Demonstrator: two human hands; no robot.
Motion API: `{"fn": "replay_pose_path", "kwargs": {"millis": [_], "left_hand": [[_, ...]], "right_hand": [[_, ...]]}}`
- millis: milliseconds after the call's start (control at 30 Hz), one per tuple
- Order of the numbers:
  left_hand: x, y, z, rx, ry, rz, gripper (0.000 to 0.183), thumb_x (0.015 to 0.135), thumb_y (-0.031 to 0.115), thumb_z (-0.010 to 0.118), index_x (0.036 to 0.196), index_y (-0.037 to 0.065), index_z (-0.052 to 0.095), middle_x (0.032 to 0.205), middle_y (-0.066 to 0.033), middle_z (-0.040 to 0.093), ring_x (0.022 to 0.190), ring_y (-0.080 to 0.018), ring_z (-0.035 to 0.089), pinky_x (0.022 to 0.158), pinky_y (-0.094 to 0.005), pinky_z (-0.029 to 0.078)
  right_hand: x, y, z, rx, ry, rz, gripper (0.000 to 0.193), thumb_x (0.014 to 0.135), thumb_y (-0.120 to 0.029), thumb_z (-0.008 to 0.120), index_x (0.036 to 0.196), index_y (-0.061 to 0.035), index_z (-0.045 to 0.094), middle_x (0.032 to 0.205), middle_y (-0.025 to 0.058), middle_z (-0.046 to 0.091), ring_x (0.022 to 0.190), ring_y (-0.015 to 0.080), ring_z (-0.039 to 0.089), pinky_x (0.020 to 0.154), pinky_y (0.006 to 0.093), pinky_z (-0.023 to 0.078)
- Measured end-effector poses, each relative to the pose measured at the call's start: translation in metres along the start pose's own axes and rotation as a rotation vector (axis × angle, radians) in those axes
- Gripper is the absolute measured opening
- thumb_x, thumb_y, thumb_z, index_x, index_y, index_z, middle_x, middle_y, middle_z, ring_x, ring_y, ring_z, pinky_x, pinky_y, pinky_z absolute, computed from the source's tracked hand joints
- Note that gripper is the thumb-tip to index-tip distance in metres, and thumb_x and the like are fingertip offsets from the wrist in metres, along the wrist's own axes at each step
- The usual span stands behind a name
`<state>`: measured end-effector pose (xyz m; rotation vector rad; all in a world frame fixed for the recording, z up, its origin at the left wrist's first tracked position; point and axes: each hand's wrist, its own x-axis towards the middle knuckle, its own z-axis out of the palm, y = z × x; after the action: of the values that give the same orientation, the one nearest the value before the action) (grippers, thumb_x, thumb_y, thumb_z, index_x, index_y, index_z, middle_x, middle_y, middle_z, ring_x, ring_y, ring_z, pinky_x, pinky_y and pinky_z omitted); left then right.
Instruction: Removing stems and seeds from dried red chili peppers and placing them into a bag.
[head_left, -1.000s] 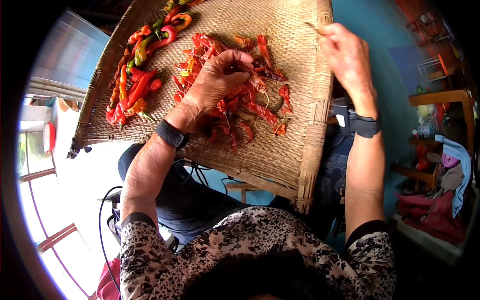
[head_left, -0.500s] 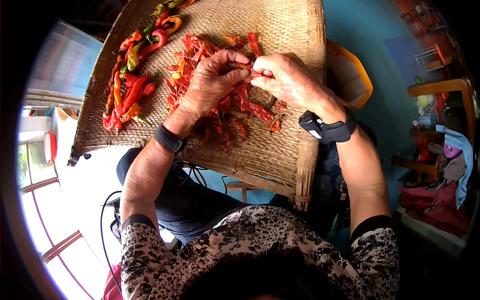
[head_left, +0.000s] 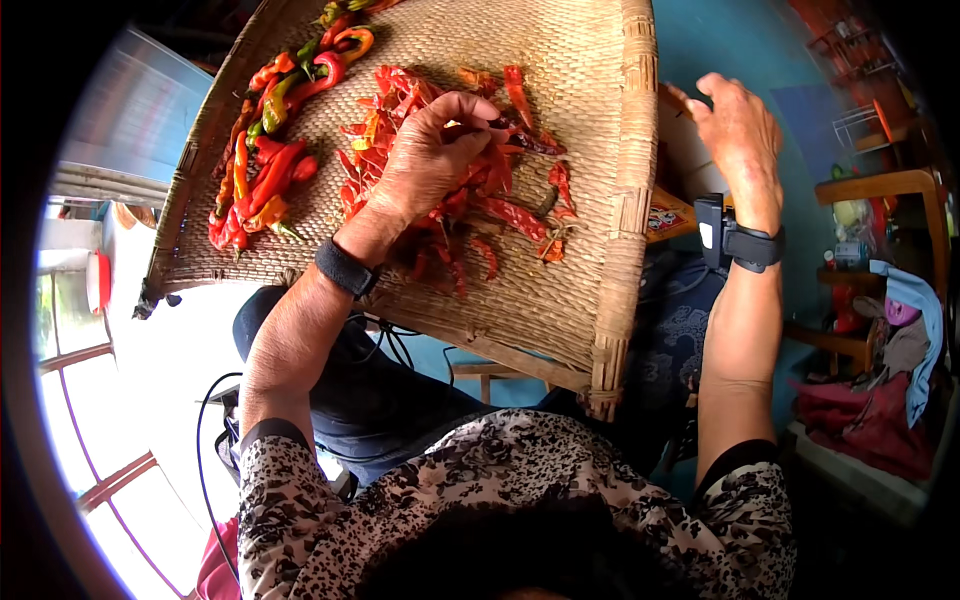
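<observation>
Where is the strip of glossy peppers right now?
In the head view, the strip of glossy peppers lies along the left side of the woven tray, left of the heap of wrinkled red peppers and the left hand.

Shrivelled, glossy red peppers (head_left: 512,215) in a loose, tangled heap on the woven tray (head_left: 590,120)

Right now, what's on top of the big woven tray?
On the woven tray: glossy peppers at left, wrinkled red peppers in the middle. The left hand hides whatever is under it.
</observation>
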<state>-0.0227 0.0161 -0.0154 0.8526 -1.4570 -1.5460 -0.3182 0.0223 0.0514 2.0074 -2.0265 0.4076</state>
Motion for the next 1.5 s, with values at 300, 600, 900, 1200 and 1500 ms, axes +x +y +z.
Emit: {"fn": "replay_pose_path", "kwargs": {"millis": [300,600,900,1200,1500], "left_hand": [[-0.004,0.000,0.012,-0.021,-0.016,0.196,0.012,0.088,-0.004,0.058,0.099,0.002,0.059,0.094,-0.0023,0.063,0.088,-0.0085,0.059,0.081,-0.0229,0.050],[-0.011,-0.010,0.012,0.876,-0.241,0.313,0.026,0.083,0.006,0.063,0.108,0.003,0.057,0.104,-0.0091,0.059,0.097,-0.0212,0.059,0.078,-0.0326,0.052],[-0.025,-0.028,0.016,1.213,-0.362,0.411,0.018,0.077,0.006,0.063,0.093,0.003,0.057,0.095,-0.0120,0.053,0.095,-0.0309,0.054,0.079,-0.0393,0.049],[-0.008,0.008,0.018,0.224,-0.004,0.031,0.013,0.095,0.013,0.053,0.090,0.001,0.055,0.066,-0.0006,0.058,0.059,-0.0054,0.054,0.052,-0.0231,0.046],[-0.006,0.009,-0.004,0.523,0.087,0.213,0.019,0.091,0.020,0.060,0.097,0.002,0.061,0.077,-0.0091,0.067,0.070,-0.0182,0.066,0.064,-0.0299,0.052]], "right_hand": [[-0.022,-0.097,0.030,0.853,-0.415,-0.382,0.026,0.082,-0.023,0.068,0.071,-0.0014,0.060,0.054,0.0064,0.057,0.050,0.0155,0.055,0.048,0.0340,0.043],[0.008,-0.055,0.018,0.683,0.059,-0.231,0.022,0.088,-0.019,0.060,0.071,-0.0052,0.054,0.053,0.0028,0.049,0.047,0.0106,0.046,0.045,0.0294,0.039],[0.013,0.024,0.006,-0.053,-0.005,0.164,0.016,0.087,-0.023,0.060,0.089,-0.0067,0.063,0.080,0.0169,0.066,0.079,0.0388,0.063,0.064,0.0456,0.049],[0.000,-0.050,0.019,1.056,-0.372,-0.222,0.026,0.082,-0.020,0.069,0.103,-0.0043,0.065,0.078,0.0063,0.067,0.070,0.0111,0.061,0.064,0.0273,0.051],[0.003,-0.102,0.021,1.030,-0.112,-0.333,0.016,0.088,-0.018,0.060,0.081,-0.0035,0.063,0.066,0.0042,0.061,0.059,0.0109,0.055,0.053,0.0272,0.043]]}}
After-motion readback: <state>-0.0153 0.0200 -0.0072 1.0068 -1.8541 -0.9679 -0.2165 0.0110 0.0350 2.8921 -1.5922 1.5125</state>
